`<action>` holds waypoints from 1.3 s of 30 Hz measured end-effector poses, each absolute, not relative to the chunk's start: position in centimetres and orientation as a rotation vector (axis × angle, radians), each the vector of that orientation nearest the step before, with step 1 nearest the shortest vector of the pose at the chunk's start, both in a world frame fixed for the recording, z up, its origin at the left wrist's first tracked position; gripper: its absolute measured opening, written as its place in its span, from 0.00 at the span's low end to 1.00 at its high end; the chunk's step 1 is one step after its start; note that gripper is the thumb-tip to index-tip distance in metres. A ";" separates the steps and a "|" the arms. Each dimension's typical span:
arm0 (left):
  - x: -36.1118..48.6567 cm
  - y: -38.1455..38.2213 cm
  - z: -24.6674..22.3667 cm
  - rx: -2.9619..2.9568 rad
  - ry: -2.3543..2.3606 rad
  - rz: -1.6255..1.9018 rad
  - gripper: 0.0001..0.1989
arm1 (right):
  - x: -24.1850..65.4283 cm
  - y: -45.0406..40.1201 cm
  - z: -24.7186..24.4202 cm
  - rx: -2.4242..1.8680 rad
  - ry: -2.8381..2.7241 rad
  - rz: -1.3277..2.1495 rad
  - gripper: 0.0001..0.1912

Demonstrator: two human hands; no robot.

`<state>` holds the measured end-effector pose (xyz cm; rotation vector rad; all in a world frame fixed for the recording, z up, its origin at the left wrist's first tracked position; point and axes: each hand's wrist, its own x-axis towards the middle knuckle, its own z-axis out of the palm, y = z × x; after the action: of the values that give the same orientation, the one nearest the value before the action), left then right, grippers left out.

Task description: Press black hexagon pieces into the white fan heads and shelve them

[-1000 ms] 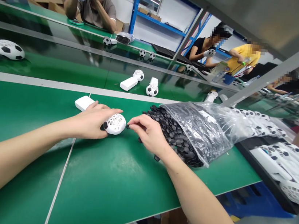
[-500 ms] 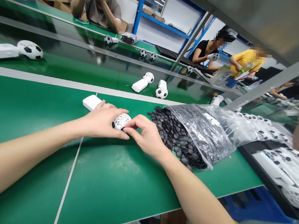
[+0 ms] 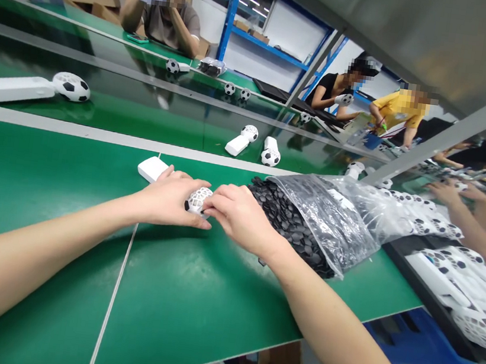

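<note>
My left hand (image 3: 169, 199) is wrapped round a white handheld device with a soccer-ball head. Its white handle (image 3: 153, 169) sticks out beyond my fingers, just over the green tabletop. The openwork ball (image 3: 197, 198) shows between my left thumb and index finger, with a black patch on its left side. My right hand (image 3: 239, 214) is closed in a pinch against the right side of the ball; whatever its fingertips hold is hidden. Close to the right hand, small black pieces (image 3: 286, 223) spill from a clear plastic bag (image 3: 333, 212).
A dark tray (image 3: 420, 268) at right holds several similar white devices (image 3: 445, 280). Beyond the pale strip, more devices (image 3: 71, 88) lie on the green belt (image 3: 144, 115). A metal post (image 3: 446, 134) slants at right. Co-workers sit across the line; another person's arms (image 3: 476, 213) reach in at right.
My right fingers have drawn closer together against the ball. Devices on the near belt have shifted right, those farther back slightly left. The co-worker's arms at the right edge have changed position.
</note>
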<state>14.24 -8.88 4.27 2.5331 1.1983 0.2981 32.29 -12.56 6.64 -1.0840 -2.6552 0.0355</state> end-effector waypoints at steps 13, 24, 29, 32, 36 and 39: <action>14.4 -9.1 4.2 2.490 1.253 0.362 0.33 | 32.5 -11.3 2.5 -1.140 -2.008 0.822 0.18; 13.2 -8.8 5.4 2.387 1.155 0.197 0.34 | 34.6 -9.8 3.0 -1.426 -1.966 0.580 0.06; 13.5 -8.9 4.6 2.333 1.254 0.274 0.38 | 34.8 -10.2 3.0 -1.593 -2.236 0.432 0.06; 14.0 -9.1 3.9 2.315 1.196 0.397 0.31 | 34.0 -10.5 2.7 -1.619 -2.306 0.428 0.06; 13.9 -9.3 4.4 2.290 0.972 0.276 0.30 | 33.8 -10.2 2.5 -1.640 -2.325 0.429 0.05; 13.8 -9.4 4.9 2.305 0.895 0.243 0.31 | 34.2 -9.9 2.5 -1.638 -2.280 0.554 0.05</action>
<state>13.77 -9.42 4.89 2.3045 0.8952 0.2431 34.19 -9.90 2.47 -1.6377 -2.2796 0.5536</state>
